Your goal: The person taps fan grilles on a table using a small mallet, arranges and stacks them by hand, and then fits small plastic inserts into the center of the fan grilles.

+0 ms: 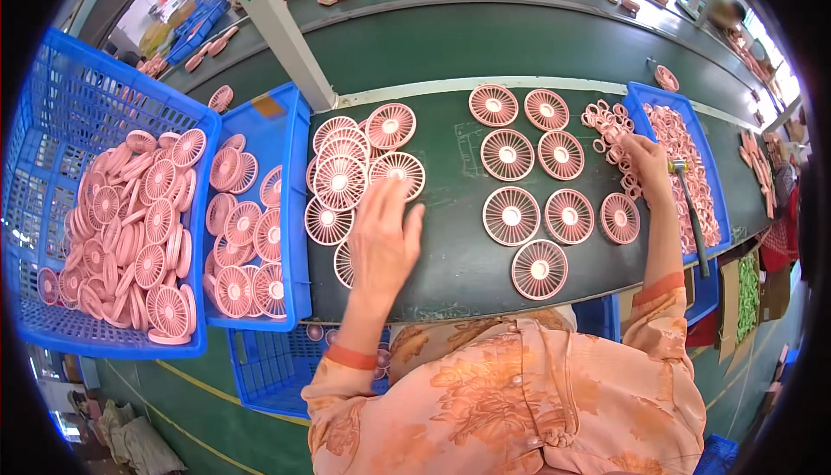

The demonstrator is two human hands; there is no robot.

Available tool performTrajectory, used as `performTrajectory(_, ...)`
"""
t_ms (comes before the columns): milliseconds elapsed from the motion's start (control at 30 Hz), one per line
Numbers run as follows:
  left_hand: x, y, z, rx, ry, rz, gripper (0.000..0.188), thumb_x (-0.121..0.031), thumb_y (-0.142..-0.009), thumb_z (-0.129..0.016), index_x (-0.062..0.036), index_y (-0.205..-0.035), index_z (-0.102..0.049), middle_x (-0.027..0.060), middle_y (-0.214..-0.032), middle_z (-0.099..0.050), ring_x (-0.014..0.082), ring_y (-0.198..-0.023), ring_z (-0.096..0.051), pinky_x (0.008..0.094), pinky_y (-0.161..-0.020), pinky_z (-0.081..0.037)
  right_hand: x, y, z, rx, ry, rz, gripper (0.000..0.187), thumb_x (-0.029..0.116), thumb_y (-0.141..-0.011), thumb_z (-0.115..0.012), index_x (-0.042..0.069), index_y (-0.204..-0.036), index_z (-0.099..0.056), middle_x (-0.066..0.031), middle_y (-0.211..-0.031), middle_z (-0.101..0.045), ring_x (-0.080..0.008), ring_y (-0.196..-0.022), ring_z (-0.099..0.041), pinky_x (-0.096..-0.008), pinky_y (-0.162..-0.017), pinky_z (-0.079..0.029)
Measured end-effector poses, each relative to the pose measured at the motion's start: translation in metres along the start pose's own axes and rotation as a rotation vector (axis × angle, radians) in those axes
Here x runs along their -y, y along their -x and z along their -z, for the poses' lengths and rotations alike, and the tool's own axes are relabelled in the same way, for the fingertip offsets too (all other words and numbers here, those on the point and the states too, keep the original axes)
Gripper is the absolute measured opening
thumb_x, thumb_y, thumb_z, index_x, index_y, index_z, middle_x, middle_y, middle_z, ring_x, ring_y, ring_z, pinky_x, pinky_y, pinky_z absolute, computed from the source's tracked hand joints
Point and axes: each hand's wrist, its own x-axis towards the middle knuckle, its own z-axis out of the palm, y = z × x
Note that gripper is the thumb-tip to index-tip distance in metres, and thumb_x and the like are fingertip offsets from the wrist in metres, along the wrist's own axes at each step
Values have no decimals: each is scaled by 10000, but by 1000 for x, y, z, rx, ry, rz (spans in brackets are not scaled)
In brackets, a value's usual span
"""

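My left hand [383,231] reaches over a loose group of pink spoked wheel-shaped discs [339,182], its fingers stretched out. Their tips rest on or just over one disc [410,188] at the group's right edge. At the right, my right hand [645,165] is curled with its fingertips at a small pile of pink rings [609,122]. Whatever those fingers pinch is hidden. Between the hands, several more spoked discs [508,155] lie flat and apart in rough rows. A hammer [690,207] lies over the ring tray beside my right forearm.
A blue tray of pink rings [636,99] stands at the right. At the left are a blue bin of discs [299,215] and a large blue crate [52,112] heaped with discs. A pale post [281,29] rises behind the bin; a green conveyor [485,42] runs beyond.
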Motion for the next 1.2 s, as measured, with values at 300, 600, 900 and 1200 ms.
performTrajectory(300,38,-33,-37,271,-408,28,638,-424,-873,-669,16,-1320,-554,239,-1407,-532,358,-1388,-422,526,-1179,-250,-30,10,41,43,-824,-118,176,114,-911,-722,27,-1053,-665,-50,-921,-695,-150,-812,-653,-274,-755,-546)
performTrajectory(600,1,-28,-4,142,45,139,523,-93,-722,-800,-15,-1200,-604,169,-1045,-565,342,-998,-564,401,-866,-466,32,123,-56,313,-861,-180,89,64,-990,-593,38,-1075,-596,-92,-1080,-678,-136,-929,-672,-272,-839,-572)
performTrajectory(900,-34,24,-12,200,1070,621,172,-73,-955,-690,2,-1082,-602,45,-943,-690,82,-842,-658,237,-766,-554,53,172,-111,552,-628,-130,148,131,-982,-655,42,-1100,-666,11,-902,-674,-27,-759,-623,-192,-701,-552)
performTrajectory(1200,-58,46,-34,135,1511,896,246,-182,-1046,-558,25,-1176,-584,93,-1074,-687,130,-939,-686,269,-806,-586,75,191,-125,559,-525,-184,224,85,-970,-664,9,-1181,-656,-35,-970,-710,-66,-815,-684,-196,-667,-563)
